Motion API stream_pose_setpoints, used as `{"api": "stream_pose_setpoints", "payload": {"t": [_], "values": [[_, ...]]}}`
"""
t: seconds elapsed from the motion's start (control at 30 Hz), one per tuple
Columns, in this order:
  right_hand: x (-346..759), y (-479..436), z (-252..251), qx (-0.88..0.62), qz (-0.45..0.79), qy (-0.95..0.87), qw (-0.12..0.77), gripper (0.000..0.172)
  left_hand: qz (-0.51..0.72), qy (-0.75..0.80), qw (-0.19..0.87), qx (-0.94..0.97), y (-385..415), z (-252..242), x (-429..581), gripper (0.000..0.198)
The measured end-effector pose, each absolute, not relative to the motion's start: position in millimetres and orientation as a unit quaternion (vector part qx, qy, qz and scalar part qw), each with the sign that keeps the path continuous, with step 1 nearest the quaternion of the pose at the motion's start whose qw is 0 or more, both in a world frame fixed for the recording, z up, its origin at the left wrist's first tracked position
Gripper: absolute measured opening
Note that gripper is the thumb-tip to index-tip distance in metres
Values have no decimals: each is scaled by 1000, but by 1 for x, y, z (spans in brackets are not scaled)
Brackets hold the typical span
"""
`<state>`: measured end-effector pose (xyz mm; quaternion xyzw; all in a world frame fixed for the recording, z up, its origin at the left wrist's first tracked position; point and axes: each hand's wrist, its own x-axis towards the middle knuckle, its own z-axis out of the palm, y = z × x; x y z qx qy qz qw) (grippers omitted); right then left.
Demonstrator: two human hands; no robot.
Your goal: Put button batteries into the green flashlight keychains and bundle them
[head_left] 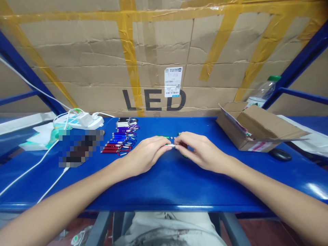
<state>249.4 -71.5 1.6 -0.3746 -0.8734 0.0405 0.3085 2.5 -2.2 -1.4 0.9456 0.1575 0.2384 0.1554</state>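
Observation:
Near the middle of the blue table, my left hand [145, 153] pinches a small silver and green mini flashlight [170, 145] between thumb and fingers. My right hand [201, 148] closes on its other end, so much of it is hidden. Just beyond the fingertips lie small round silver button cells [171, 138]. A green tube [163, 136] shows behind my left fingers, and green metal bits peek out around my right hand. To the left, several mini flashlights [119, 136] with carabiner clips lie in a column, in black, silver, purple, blue and red.
An open cardboard box [256, 128] stands at the right, beside a black mouse [280, 154] and a plastic bottle [262, 90]. At the left are a white power strip [97, 121], cables, a tissue pack [38, 138] and a pixelated object [82, 148]. A large carton [99, 68] walls the back.

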Motion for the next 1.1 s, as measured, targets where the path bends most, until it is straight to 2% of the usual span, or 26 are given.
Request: {"api": "stream_pose_setpoints", "payload": {"t": [0.23, 0.4, 0.57, 0.77, 0.93, 1.03, 1.1], "values": [[247, -69, 5, -434, 326, -761, 355, 27, 240, 117, 93, 959, -2, -4, 1, 27], [243, -69, 11, -434, 433, -689, 387, 37, 253, 107, 44, 961, -3, 1, 2, 32], [243, -67, 15, -434, 544, -616, 370, 38, 241, 93, -69, 964, -1, -3, 2, 40], [250, -63, 12, -403, 691, -502, 329, 34, 249, 70, -134, 957, -2, -6, 1, 34], [249, -64, 11, -397, 654, -536, 357, 40, 280, 89, -104, 950, -3, -4, 3, 38], [244, -65, 9, -413, 567, -596, 391, 44, 290, 106, -58, 950, -4, -4, 4, 38], [242, -66, 7, -424, 478, -645, 418, 41, 296, 123, -18, 947, -4, -5, 4, 35]]}}
